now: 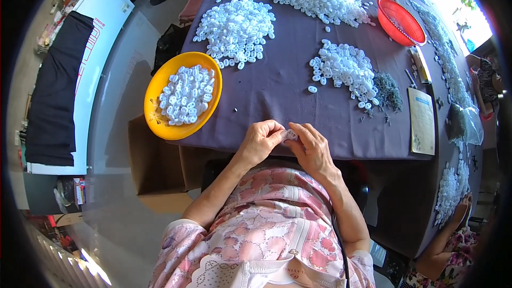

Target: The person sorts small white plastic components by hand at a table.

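Observation:
At the table's near edge, my right hand [314, 152] pinches a small white oval plastic piece with two holes [292, 134] between thumb and fingers. My left hand [258, 141] is closed beside it, its thumb and forefinger pressed together against the piece's left side. Whatever is between those left fingertips is too small to make out. Ahead and to the right lies a heap of similar white pieces [344, 68], touching a dark grey-green pile of tiny parts [388, 92]. To the left, a yellow plate [153, 114] holds many more white pieces.
Larger white heaps [237, 28] cover the far part of the dark tablecloth [266, 93]. A red basket [389, 24] and a flat tan packet [422, 122] lie to the right. An open cardboard box [154, 165] stands under the plate. Another person's arm [448, 234] reaches in at lower right.

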Demonstrator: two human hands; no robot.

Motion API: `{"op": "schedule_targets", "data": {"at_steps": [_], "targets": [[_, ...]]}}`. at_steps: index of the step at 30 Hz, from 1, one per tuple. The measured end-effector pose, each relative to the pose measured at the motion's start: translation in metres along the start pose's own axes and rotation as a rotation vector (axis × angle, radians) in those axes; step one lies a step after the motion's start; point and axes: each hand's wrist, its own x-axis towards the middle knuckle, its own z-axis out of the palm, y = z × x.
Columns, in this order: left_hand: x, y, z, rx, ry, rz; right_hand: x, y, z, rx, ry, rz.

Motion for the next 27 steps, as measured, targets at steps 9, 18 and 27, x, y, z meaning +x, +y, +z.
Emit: {"op": "schedule_targets", "data": {"at_steps": [9,18,27], "targets": [[0.001,-0.004,0.011,-0.069,0.052,0.034,-0.004,0.006,0.007,-0.029,0.137,0.003],[-0.005,-0.012,0.023,-0.300,0.143,0.004,-0.001,0.009,0.016,-0.024,0.225,-0.069],[-0.002,-0.015,0.026,-0.353,0.150,-0.049,-0.004,0.013,0.015,0.096,0.187,0.073]]}}
